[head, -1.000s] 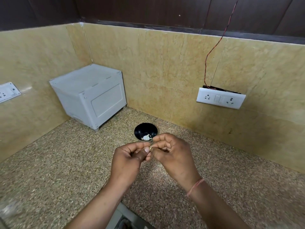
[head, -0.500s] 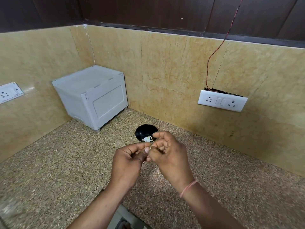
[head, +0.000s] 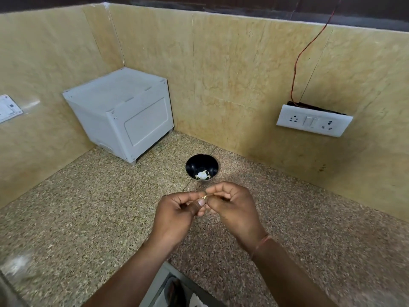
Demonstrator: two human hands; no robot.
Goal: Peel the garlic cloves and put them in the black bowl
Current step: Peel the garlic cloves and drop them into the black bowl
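Part of a white socket plate (head: 8, 108) is seen at the far left, fixed to the tan tiled wall. Further in, a white box-shaped appliance (head: 124, 116) is set in the corner on the speckled granite counter (head: 88, 207), its back close to the wall.

Near the middle, the left hand (head: 177, 216) is held above the counter with its fingers curled. A small garlic clove (head: 205, 197) is pinched between its thumb and forefinger, the thumbnail turned up toward the camera. Only a pale yellowish bit of the clove is shown, the rest being hidden by the fingertips, so how much skin is left on it cannot be told.

Just beyond the hands, the black bowl (head: 201, 167) is stood upright on the counter, apart from both hands. A few white peeled cloves (head: 202, 175) are gathered at its bottom.

The same clove is gripped from the other side by the right hand (head: 234, 209), thumb and forefinger tips closed on it and the remaining fingers curled in. A thin reddish thread band (head: 261, 242) is worn at that wrist.

On the right wall a white switch plate (head: 313, 120) is mounted, tilted and standing slightly off the tile. A red wire (head: 309, 47) is led up from behind it.
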